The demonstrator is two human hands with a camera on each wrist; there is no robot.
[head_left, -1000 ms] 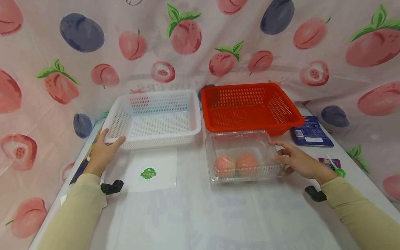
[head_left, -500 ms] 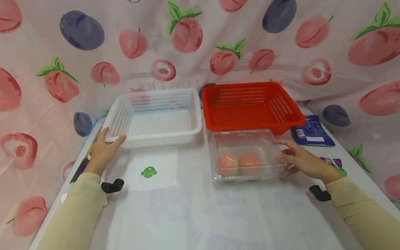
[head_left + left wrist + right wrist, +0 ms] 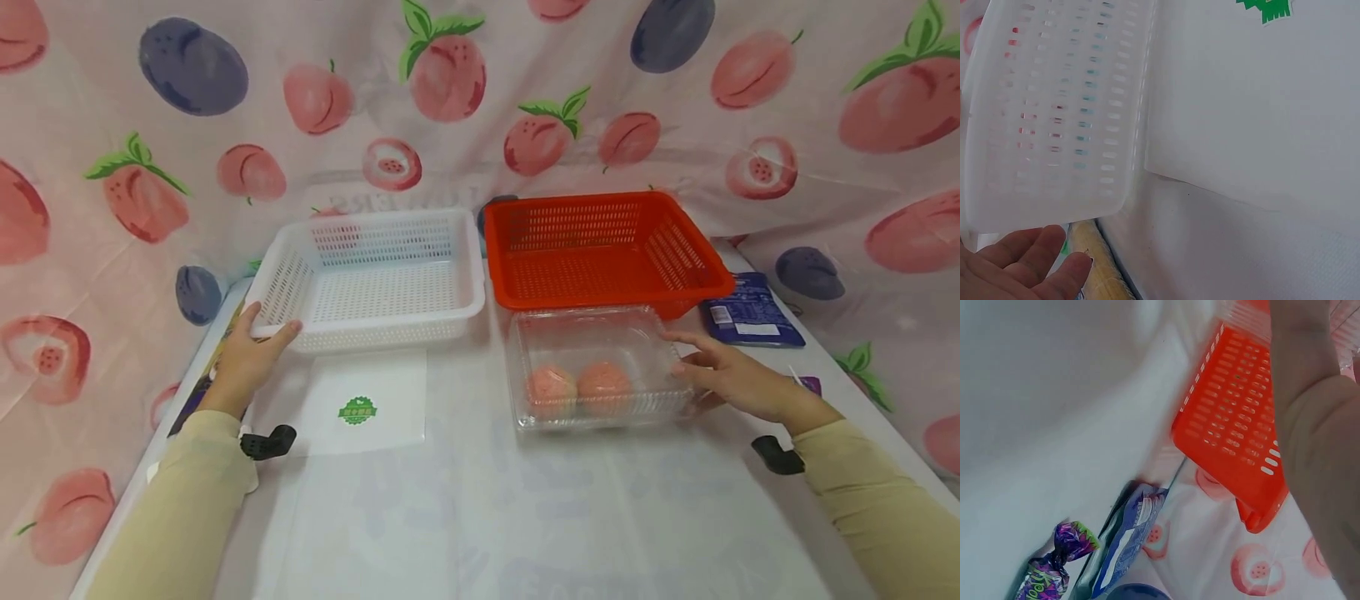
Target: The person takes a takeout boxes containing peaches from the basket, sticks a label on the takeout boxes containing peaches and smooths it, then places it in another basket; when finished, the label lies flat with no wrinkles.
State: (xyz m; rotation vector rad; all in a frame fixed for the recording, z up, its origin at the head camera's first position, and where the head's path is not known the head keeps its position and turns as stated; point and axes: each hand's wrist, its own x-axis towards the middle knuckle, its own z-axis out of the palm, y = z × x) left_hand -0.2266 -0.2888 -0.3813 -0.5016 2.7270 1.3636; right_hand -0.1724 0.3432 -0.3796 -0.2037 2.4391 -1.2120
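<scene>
In the head view my left hand (image 3: 247, 358) holds the near left corner of a white perforated plastic basket (image 3: 382, 325), thumb lying at the rim. The left wrist view shows loosely bent fingers (image 3: 1041, 262) beside the lower corner of that basket. My right hand (image 3: 738, 379) grips the right edge of a clear plastic clamshell box (image 3: 600, 333), which sits in front of a red perforated basket (image 3: 611, 293). Inside the box, toward its front left, are two round pinkish balls (image 3: 551, 390). Both baskets look bare inside. The right wrist view shows little of the fingers' hold on the box.
Before the white basket lies a flat white sheet with a green emblem (image 3: 357, 410). A blue packet (image 3: 752, 310) is right of the red basket. A purple-wrapped sweet (image 3: 1054, 562) lies near it. Fruit-printed cloth (image 3: 442, 75) hangs behind the white table (image 3: 480, 517).
My right hand and the clear box have slid a little to the right, the hand now covering more of the purple sweet. The left hand stays at the white basket's corner.
</scene>
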